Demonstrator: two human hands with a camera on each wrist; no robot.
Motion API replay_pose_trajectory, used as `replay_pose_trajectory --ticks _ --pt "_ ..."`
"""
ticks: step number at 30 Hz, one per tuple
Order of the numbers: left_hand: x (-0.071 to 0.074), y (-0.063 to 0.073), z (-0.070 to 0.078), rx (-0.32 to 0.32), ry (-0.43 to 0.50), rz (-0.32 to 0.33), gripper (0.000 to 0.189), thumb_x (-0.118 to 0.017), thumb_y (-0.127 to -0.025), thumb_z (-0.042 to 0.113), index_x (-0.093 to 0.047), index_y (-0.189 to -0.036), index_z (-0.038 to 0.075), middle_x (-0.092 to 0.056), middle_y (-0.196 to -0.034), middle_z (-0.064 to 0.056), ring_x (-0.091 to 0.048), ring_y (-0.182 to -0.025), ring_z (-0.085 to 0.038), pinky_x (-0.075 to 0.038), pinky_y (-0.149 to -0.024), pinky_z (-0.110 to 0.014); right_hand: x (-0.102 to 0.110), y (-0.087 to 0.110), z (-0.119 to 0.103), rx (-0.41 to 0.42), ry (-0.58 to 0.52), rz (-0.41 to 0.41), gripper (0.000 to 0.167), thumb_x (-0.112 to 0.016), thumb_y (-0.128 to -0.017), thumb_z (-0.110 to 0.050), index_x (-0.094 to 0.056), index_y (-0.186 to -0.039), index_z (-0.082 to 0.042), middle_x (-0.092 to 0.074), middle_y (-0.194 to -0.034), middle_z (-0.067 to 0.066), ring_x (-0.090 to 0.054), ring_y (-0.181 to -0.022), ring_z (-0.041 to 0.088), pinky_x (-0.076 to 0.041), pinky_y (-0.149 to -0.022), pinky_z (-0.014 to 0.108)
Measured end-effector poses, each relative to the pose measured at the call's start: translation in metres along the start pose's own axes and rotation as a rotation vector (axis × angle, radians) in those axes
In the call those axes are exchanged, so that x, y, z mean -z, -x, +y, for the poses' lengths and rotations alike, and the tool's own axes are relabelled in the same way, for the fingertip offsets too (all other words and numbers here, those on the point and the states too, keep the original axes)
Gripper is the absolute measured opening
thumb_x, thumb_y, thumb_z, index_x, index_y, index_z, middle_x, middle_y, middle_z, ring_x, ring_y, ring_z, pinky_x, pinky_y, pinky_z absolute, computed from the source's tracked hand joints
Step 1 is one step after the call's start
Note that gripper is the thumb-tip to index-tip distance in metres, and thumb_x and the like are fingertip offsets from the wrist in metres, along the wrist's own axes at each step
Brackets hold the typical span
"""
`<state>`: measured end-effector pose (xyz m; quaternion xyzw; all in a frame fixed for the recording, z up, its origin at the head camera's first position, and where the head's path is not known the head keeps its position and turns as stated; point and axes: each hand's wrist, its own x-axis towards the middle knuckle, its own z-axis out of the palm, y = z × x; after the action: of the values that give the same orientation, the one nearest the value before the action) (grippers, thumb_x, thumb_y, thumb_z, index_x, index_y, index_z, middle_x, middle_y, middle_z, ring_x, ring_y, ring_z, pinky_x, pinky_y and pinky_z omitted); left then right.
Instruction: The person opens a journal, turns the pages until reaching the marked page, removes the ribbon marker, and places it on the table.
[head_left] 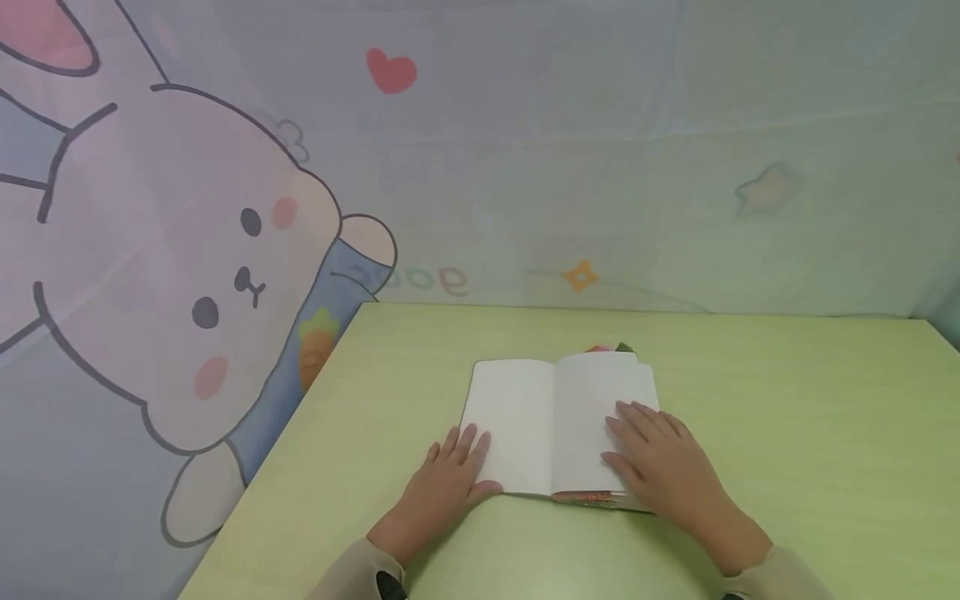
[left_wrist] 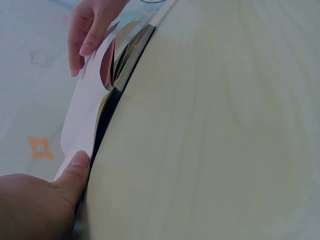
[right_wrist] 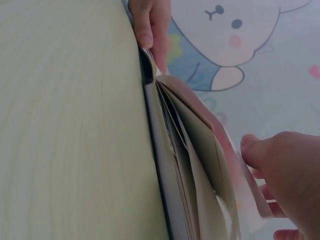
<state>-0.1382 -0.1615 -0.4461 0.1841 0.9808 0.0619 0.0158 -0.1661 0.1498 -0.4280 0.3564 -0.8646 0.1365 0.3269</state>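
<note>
An open notebook (head_left: pixel 517 417) with blank white pages and a dark cover lies on the table. My left hand (head_left: pixel 448 479) rests on its lower left corner, fingers extended over the page and thumb (left_wrist: pixel 77 162) along the near edge. On the right page (head_left: pixel 592 408) lies my right hand (head_left: pixel 667 467), fingers spread toward the middle. Beneath that page, the right wrist view shows several loosely fanned leaves (right_wrist: pixel 200 165), some curved up from the cover. Reddish patterned paper (head_left: pixel 585 498) shows at the near edge, and colourful bits (head_left: pixel 611 347) stick out at the far edge.
The pale yellow-green table (head_left: pixel 810 433) extends around the notebook. Behind it hangs a cloth backdrop (head_left: pixel 525 167) with a large cartoon rabbit (head_left: pixel 187 267) at the left, plus a heart and stars.
</note>
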Motion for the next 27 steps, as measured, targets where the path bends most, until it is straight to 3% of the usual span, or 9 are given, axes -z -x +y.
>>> replay_pose_trajectory --ticks 5,12,20,27 --pt "0.001 -0.008 0.005 0.023 0.012 -0.004 0.073 -0.037 -0.093 0.057 -0.029 -0.146 0.008 -0.025 -0.15 -0.016 -0.019 -0.137 -0.036 -0.022 -0.106 -0.054 0.008 0.003 0.02 -0.05 -0.006 -0.017 0.062 -0.032 -0.097 -0.051 -0.064 -0.111 0.001 -0.059 -0.118 0.02 -0.054 -0.108 0.037 -0.042 -0.086 0.053" --pt "0.0 -0.017 0.011 0.05 0.034 0.003 0.072 -0.039 -0.093 0.055 -0.029 -0.146 0.007 -0.024 -0.15 -0.016 -0.018 -0.137 -0.037 -0.021 -0.106 -0.055 0.014 0.005 0.039 -0.099 -0.028 -0.067 0.055 -0.048 -0.093 -0.047 -0.061 -0.115 0.001 -0.056 -0.122 0.02 -0.051 -0.112 0.036 -0.041 -0.087 0.054" --pt "0.001 -0.017 0.012 0.049 0.039 0.005 0.071 -0.039 -0.094 0.054 -0.03 -0.145 0.006 -0.025 -0.149 -0.017 -0.018 -0.137 -0.037 -0.022 -0.105 -0.055 0.014 0.007 0.039 -0.14 -0.046 -0.111 0.054 -0.058 -0.089 -0.04 -0.059 -0.119 0.004 -0.055 -0.123 0.022 -0.05 -0.113 0.037 -0.04 -0.088 0.054" --pt "0.006 -0.019 0.013 0.048 0.021 -0.014 0.072 -0.039 -0.093 0.056 -0.03 -0.145 0.007 -0.026 -0.149 -0.016 -0.02 -0.137 -0.036 -0.024 -0.105 -0.054 0.01 0.007 0.039 -0.152 -0.092 -0.092 0.056 -0.057 -0.09 -0.039 -0.056 -0.121 0.007 -0.053 -0.125 0.022 -0.05 -0.114 0.037 -0.04 -0.09 0.052"
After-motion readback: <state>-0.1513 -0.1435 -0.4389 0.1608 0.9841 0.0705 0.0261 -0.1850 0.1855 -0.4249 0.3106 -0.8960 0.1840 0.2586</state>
